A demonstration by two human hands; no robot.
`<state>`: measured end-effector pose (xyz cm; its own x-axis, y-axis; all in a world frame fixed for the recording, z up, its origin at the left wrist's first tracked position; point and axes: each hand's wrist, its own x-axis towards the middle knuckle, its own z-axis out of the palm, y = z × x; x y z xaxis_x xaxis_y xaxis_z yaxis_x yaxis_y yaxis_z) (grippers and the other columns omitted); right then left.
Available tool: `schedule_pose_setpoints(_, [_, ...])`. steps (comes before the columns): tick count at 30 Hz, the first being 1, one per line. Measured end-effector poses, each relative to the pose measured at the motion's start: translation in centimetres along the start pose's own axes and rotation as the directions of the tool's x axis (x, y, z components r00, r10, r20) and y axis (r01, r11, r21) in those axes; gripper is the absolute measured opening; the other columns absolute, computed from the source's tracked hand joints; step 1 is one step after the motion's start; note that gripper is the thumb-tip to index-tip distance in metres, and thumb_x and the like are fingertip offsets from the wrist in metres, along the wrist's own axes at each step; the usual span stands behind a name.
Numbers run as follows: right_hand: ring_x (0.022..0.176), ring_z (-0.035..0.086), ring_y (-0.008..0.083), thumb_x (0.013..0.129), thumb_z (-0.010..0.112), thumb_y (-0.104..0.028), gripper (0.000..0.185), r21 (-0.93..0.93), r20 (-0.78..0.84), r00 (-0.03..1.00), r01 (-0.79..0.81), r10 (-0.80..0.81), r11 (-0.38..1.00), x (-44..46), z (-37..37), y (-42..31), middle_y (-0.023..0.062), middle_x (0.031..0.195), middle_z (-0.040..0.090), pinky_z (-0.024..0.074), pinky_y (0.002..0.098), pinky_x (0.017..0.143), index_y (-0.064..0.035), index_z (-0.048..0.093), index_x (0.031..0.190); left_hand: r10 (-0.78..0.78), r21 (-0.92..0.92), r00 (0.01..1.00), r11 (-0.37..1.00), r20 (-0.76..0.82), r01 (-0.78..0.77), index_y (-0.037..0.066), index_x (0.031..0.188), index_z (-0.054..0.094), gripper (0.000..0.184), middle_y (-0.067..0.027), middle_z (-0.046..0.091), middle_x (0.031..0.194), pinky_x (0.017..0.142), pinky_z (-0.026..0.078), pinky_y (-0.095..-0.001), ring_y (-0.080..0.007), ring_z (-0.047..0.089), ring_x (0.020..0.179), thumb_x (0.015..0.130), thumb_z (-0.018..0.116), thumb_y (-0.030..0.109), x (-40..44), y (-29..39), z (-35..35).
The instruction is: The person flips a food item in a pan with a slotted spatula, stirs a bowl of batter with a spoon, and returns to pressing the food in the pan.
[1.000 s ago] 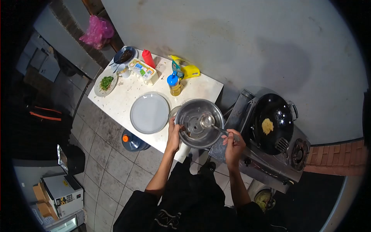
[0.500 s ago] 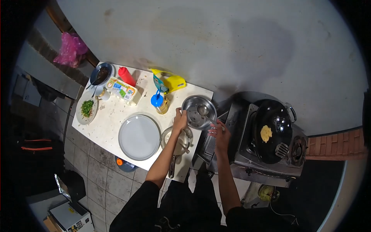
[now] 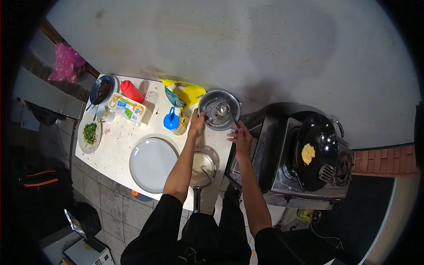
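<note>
A steel bowl [image 3: 206, 115] sits at the back right corner of the white table, with my left hand [image 3: 197, 123] closed on its near left rim. Inside the bowl rests the round head of a ladle [image 3: 223, 108]. Its handle slants down to the right into my right hand [image 3: 241, 138], which holds it between thumb and fingers, some fingers spread. In front of the bowl stands a saucepan [image 3: 197, 178] of pale batter, a utensil leaning in it and its handle towards me. Left of my left hand is a blue-capped jar [image 3: 172, 120].
On the table [image 3: 115, 145] are stacked grey plates [image 3: 152, 165], a dish of chopped greens [image 3: 90, 134], a red squeeze bottle [image 3: 131, 91], a labelled tub [image 3: 128, 108] and a yellow packet [image 3: 191, 93]. At right, a wok [image 3: 316, 141] on the stove holds a yellow piece [image 3: 308, 154] and a slotted spatula [image 3: 327, 173].
Both hands and the bowl have moved away from me and slightly left, farther from the saucepan. The ladle stays in the bowl. My right hand's fingers are more spread. The whole view has shifted slightly.
</note>
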<state>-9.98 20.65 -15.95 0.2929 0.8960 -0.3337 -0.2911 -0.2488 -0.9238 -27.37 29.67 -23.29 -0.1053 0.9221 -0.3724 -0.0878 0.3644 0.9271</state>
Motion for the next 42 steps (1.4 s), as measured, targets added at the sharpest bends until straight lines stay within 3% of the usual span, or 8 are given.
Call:
schedule_pose_setpoints(5, [0.075,0.067,0.0213,0.102,0.04,-0.014,0.037,-0.335,0.076,0.954,0.297,-0.289,0.894,0.6,0.8,1.1,0.017,0.113,0.062,0.0556,0.0319,0.065,0.0039,0.049,0.133,0.1,0.159,0.992,0.984,-0.081,-0.086,0.0,0.125,0.048,0.04,-0.0153,0.066,0.086,0.072,0.049,-0.0334,-0.0215,0.064,0.079,0.093,0.054,0.024,-0.4,0.3,-0.7])
schedule_pose_setpoints(7, [0.085,0.066,0.0307,0.099,0.041,-0.009,0.034,-0.665,0.202,0.913,0.393,-0.354,0.635,1.1,0.9,1.6,0.0218,0.114,0.061,0.0526,0.038,0.079,0.0046,0.053,0.128,0.007,0.226,0.993,0.974,-0.115,0.02,0.001,0.13,0.044,0.039,-0.0133,0.065,0.092,0.065,0.05,-0.0323,-0.0167,0.062,0.078,0.096,0.053,0.02,0.2,-1.2,-1.1])
schedule_pose_setpoints(13, [0.103,0.061,0.039,0.098,0.041,-0.004,0.03,-0.714,0.307,0.769,0.576,-0.561,0.398,0.2,1.7,2.3,0.0228,0.115,0.06,0.0492,0.042,0.085,0.0059,0.055,0.123,-0.001,0.1,0.994,0.995,-0.106,0.012,0.002,0.112,0.045,0.03,-0.0126,0.064,0.067,0.048,0.048,-0.0321,-0.0184,0.061,0.051,0.096,0.059,0.024,-2.4,0.6,-0.7])
schedule_pose_setpoints(17, [0.089,0.065,0.0329,0.099,0.041,-0.007,0.03,-0.715,0.286,0.736,0.591,-0.614,0.375,1.3,1.6,3.2,0.0208,0.109,0.064,0.0513,0.0394,0.076,0.0063,0.055,0.122,-0.041,0.041,0.993,0.998,-0.107,0.046,0.001,0.11,0.045,0.023,-0.0131,0.065,0.068,0.049,0.05,-0.0316,-0.0175,0.064,0.056,0.097,0.056,0.016,-2.5,0.1,-0.6])
schedule_pose_setpoints(20, [0.07,0.064,0.0225,0.099,0.042,-0.009,0.029,-0.661,0.054,0.886,0.377,-0.46,0.649,1.9,1.1,4.2,0.0179,0.099,0.069,0.0502,0.0338,0.063,0.0069,0.058,0.117,-0.034,0.047,0.993,0.998,-0.113,0.04,0.001,0.107,0.046,0.018,-0.0124,0.065,0.068,0.049,0.051,-0.0306,-0.0171,0.064,0.055,0.096,0.057,0.01,-3.3,0.5,-0.7])
schedule_pose_setpoints(22, [0.059,0.059,0.0128,0.098,0.042,-0.01,0.029,-0.245,-0.195,0.972,0.08,-0.13,0.966,2.1,1.2,3.9,0.0151,0.09,0.07,0.0459,0.0275,0.055,0.0076,0.061,0.11,-0.065,0.018,0.992,0.998,-0.105,0.067,-0.002,0.109,0.048,0.021,-0.0129,0.065,0.079,0.055,0.058,-0.0299,-0.0194,0.067,0.061,0.094,0.059,0.008,-3.4,0.9,-0.8])
schedule_pose_setpoints(35, [0.05,0.055,0.0129,0.095,0.056,-0.01,0.015,-0.022,-0.172,0.96,-0.227,0.22,0.974,3.6,1.7,4.6,0.0155,0.083,0.07,0.0417,0.0248,0.044,0.0031,0.059,0.089,-0.031,-0.061,0.996,0.998,-0.088,0.025,-0.004,0.102,0.053,0.018,-0.0155,0.068,0.078,0.058,0.056,-0.0287,-0.0199,0.068,0.065,0.094,0.058,0.012,-4.4,0.5,-0.9])
schedule_pose_setpoints(42, [0.044,0.051,0.0134,0.095,0.06,-0.029,0.031,-0.428,-0.029,0.91,-0.386,0.415,0.817,1.2,0.9,1.4,0.0156,0.077,0.068,0.0381,0.0261,0.039,0.0018,0.055,0.094,0.019,0.134,0.999,0.991,0.039,-0.024,-0.003,0.124,0.047,0.032,-0.0179,0.06,0.109,0.081,0.056,-0.0299,-0.0225,0.067,0.094,0.095,0.054,0.01,-9.8,2.2,-2.8])
